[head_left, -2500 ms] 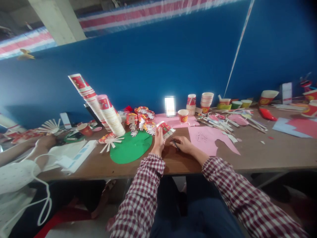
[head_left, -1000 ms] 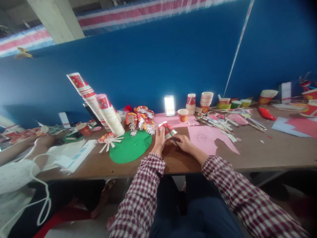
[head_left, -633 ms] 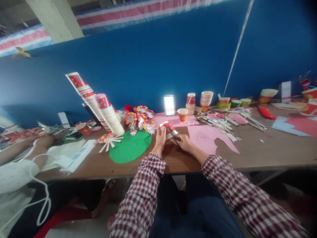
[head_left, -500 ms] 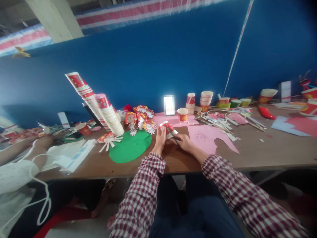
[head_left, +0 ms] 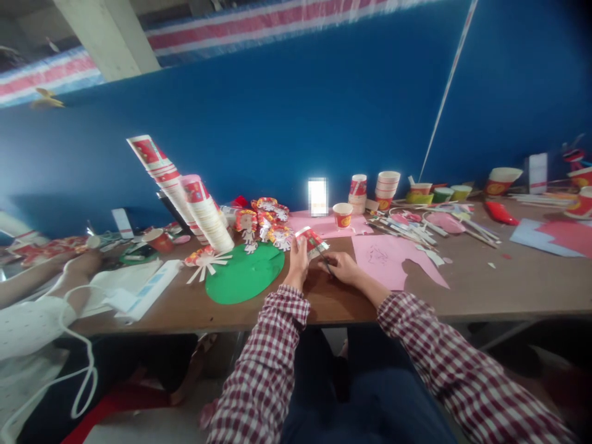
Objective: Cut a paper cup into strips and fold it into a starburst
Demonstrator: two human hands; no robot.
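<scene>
left hand (head_left: pixel 298 262) grips one tilted red-and-white paper cup (head_left: pixel 311 240) over the brown desk (head_left: pixel 481 274); right hand (head_left: pixel 345 269) holds one pair of dark scissors (head_left: pixel 328 267) at the cup's edge. left of both hands: one flat green oval sheet (head_left: pixel 245 279), two tall, ribbed, leaning cup stacks (head_left: pixel 209 214).

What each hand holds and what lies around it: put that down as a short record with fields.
Left hand: grips printed paper, perhaps a cup
Right hand: holds a dark tool, probably scissors, against the paper
Left of the hands: green sheet, paper figures at its far edge
Right of the hands: pink sheet with a line drawing
Beyond the hands: single cup, upright
Farther left: leaning cup stacks
Far left: co-worker's hand; what it holds is unclear
</scene>
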